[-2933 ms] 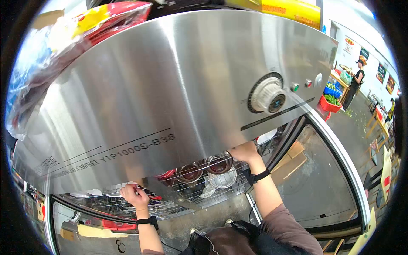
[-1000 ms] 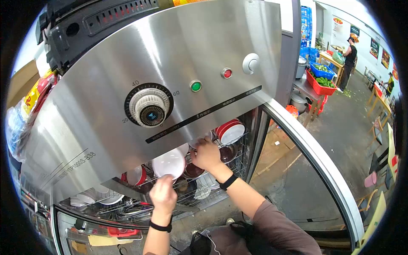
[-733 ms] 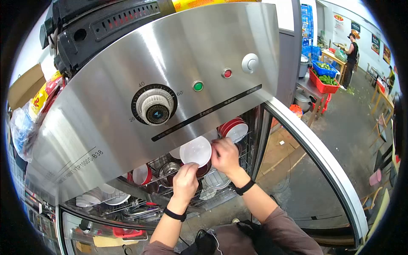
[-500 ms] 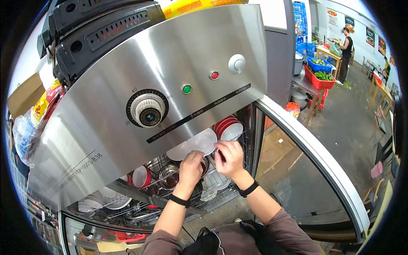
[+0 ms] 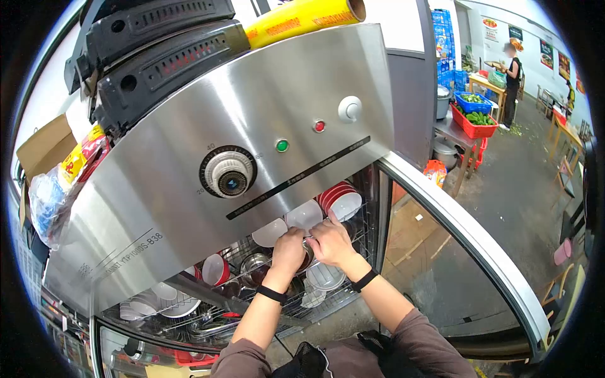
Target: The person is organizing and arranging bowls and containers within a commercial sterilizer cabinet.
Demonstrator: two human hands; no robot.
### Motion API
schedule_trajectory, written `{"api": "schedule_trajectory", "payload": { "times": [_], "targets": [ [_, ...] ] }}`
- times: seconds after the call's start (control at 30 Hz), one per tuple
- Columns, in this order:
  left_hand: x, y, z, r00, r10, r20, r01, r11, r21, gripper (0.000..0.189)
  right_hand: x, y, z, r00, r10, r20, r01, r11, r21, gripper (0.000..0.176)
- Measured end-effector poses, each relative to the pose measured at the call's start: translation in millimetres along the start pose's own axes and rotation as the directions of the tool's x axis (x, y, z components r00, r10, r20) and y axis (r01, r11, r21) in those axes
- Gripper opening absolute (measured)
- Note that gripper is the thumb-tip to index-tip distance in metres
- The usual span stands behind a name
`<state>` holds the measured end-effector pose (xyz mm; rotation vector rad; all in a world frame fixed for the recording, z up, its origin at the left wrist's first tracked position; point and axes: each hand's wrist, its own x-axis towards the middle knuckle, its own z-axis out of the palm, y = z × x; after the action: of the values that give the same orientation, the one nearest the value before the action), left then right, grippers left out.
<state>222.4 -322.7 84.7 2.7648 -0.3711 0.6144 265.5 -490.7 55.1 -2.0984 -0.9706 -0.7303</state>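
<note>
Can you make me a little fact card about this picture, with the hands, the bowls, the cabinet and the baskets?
Left hand: at the near edge of a white bowl; left hand grip unclear
Right hand: beside it; right hand grip unclear
Stack: red-and-white bowls, right of the white bowl
Cabinet: steel cabinet with round dial
Lights: green light, red light
On top: yellow roll
Baskets: blue basket, red basket
</note>
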Motion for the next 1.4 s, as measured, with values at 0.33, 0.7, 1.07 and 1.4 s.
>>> {"api": "schedule_trajectory", "payload": {
  "times": [0.33, 0.7, 1.07, 1.4],
  "targets": [
    [-50, 11, -64, 0.939, 0.234, -0.251, -0.242, 0.97, 0.001, 0.032, 23, -9, 17, 0.953, 0.095, 0.286, -0.035, 0.977, -0.209, 0.073],
    [-153, -25, -103, 0.926, 0.204, -0.317, -0.197, 0.979, 0.055, 0.025, 62, -5, 26, 0.78, 0.241, 0.577, -0.099, 0.959, -0.267, 0.092],
    [-245, -104, -158, 0.716, -0.04, -0.697, 0.187, 0.973, 0.136, 0.02, 87, -13, 33, 0.744, 0.271, 0.611, -0.235, 0.962, -0.142, 0.088],
    [-148, -50, -124, 0.812, -0.529, -0.248, 0.55, 0.835, 0.02, 0.021, 84, -10, 35, 0.725, 0.319, 0.611, -0.282, 0.946, -0.159, 0.082]
  ]
}}
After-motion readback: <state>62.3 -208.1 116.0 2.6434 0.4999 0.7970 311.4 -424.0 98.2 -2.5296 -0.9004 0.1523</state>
